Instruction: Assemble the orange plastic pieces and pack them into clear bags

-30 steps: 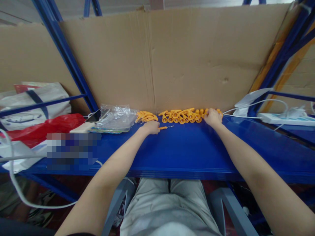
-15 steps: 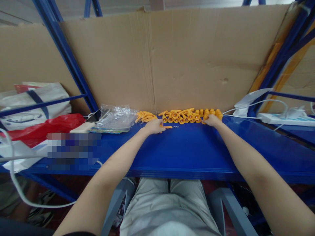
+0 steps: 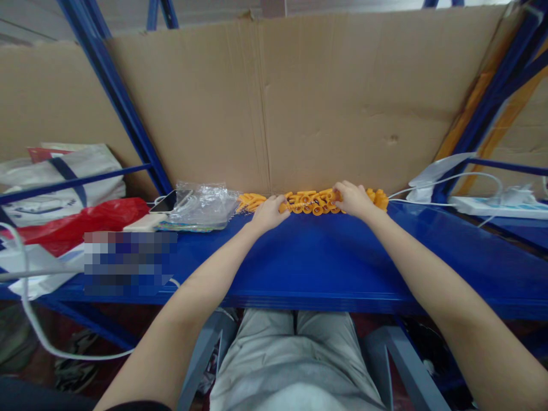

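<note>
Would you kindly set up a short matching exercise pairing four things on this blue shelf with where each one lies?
Things:
1. orange plastic pieces
2. clear plastic bag
3. red bag
4. white power strip

Places:
A. far right of the shelf, with white cables
B. far left, beside a white bag
C. along the cardboard wall, between the left hand and right hand
D. just left of the left hand, next to a phone

Pairs: 1-C, 2-D, 3-B, 4-A
</note>
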The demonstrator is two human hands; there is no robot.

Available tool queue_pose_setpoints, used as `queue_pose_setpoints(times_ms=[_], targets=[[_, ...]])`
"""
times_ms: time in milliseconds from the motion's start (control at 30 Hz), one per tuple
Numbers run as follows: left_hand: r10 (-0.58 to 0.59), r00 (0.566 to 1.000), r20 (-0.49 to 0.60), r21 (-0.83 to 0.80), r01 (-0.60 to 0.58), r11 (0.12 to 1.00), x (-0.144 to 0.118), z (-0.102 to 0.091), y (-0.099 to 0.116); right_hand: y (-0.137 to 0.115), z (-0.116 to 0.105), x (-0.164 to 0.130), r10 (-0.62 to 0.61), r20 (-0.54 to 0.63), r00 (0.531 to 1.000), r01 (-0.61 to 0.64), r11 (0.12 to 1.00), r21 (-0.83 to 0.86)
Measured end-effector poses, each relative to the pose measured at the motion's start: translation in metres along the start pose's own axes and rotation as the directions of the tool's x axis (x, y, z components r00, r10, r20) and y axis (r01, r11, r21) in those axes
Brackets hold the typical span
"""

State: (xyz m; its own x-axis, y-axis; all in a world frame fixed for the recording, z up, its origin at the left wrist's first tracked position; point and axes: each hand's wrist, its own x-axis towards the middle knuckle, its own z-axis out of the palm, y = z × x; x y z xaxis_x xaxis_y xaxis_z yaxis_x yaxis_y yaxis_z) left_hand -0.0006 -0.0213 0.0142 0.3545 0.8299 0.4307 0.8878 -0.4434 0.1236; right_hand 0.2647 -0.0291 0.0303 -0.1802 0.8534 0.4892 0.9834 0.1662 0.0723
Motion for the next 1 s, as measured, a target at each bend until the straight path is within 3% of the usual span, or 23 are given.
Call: queue_pose_setpoints(times_ms=[133,467,700,1000], targets=[[-0.003,1.000,-0.015,-0.017,0.003,1.000,0.000,0.001,-0.001,-0.020,-0.005,-0.005,-0.150,0.009,0.989,0.150,0.989,-0.008],[-0.022,0.999,-0.030,-0.026,0.021,0.999,-0.001,0.000,-0.001,-0.025,-0.011,-0.009,-0.091,0.068,0.994,0.097,0.991,-0.095],[0.011,0.998,-0.064,-0.028,-0.012,1.000,-0.002,0.000,0.000,-0.037,-0.004,-0.010,-0.217,-0.066,0.974,0.216,0.976,-0.015],[0.041,0.998,-0.049,-0.036,-0.042,0.998,0.000,0.003,-0.005,-0.037,-0.001,-0.010,-0.238,-0.130,0.963,0.243,0.970,0.025]])
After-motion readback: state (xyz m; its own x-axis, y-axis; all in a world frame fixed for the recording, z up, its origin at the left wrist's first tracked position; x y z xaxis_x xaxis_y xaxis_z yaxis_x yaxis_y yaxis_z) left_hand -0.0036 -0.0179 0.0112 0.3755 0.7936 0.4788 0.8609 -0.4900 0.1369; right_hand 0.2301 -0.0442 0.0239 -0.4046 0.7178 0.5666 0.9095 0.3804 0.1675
